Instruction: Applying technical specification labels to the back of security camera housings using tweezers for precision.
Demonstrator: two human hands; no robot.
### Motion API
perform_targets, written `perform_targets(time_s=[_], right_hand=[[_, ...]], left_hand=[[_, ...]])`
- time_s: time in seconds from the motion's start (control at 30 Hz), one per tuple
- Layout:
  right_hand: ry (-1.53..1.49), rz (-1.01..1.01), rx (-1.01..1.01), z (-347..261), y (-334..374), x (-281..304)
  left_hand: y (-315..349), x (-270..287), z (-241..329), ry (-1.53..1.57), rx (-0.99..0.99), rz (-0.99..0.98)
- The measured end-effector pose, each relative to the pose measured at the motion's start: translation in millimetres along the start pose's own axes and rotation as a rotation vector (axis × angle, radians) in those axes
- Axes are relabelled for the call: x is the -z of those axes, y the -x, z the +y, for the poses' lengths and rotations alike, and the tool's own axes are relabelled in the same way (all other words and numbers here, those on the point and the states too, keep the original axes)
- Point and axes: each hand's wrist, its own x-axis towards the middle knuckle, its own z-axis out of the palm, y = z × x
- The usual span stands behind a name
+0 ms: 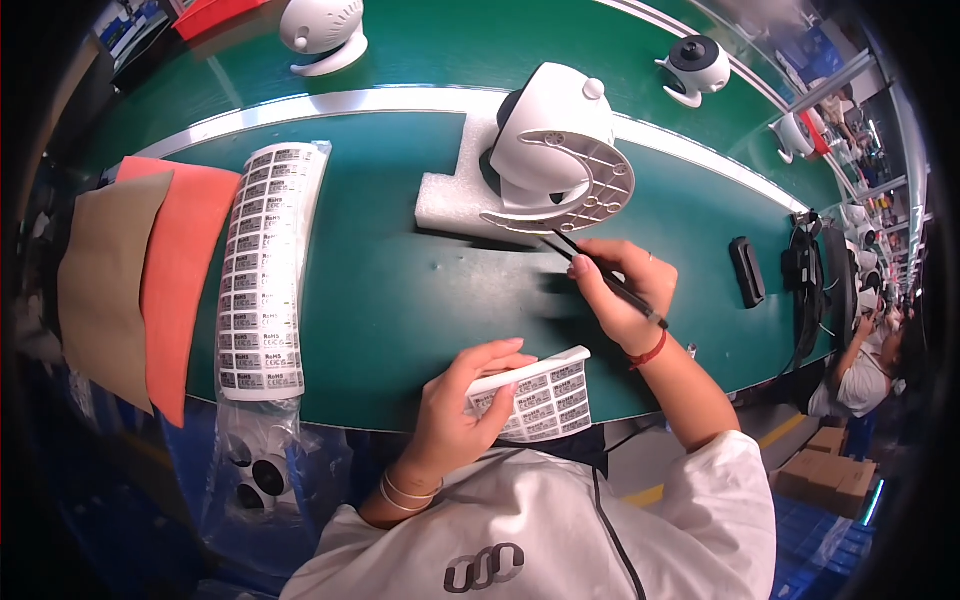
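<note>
My right hand (635, 290) is closed on a pair of black tweezers (645, 308). Their tips reach the lower edge of a white, round-headed camera-like device (555, 115); whether they hold a label is too small to tell. The device lies tipped over, with the ribbed underside of its curved base (605, 188) turned toward me. Under and beside it is a white foam block (445, 203). Close to my body, my left hand (455, 405) grips a curled sheet of labels (552, 408), thumb on the printed face, with grey-and-white labels in rows.
At left lie a long label roll or stack (262, 270), an orange sheet (195, 260) and a brown sheet (110, 280). More white devices (325, 35) stand beyond the pale rail (400, 100). A black oblong object (746, 271) lies at right. Co-workers (865, 365) sit farther right.
</note>
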Motion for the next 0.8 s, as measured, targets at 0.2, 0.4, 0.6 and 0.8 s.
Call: perform_targets(time_s=[0.2, 0.4, 0.6, 0.8], right_hand=[[0.476, -0.106, 0.570, -5.5, -14.4, -11.5], [0.155, -0.228, 0.264, -38.9, -19.0, 3.9], [-0.194, 0.056, -0.136, -70.2, -80.7, 71.2], [0.480, -0.753, 0.262, -49.1, -146.8, 44.2]], left_hand=[[-0.2, -0.3, 4.4, -0.009, -0.007, 0.023], [1.6, 3.0, 4.7, -0.015, -0.040, 0.027], [1.4, 3.9, 6.6, -0.008, -0.082, 0.048], [0.8, 4.7, 7.3, -0.054, -0.087, 0.032]])
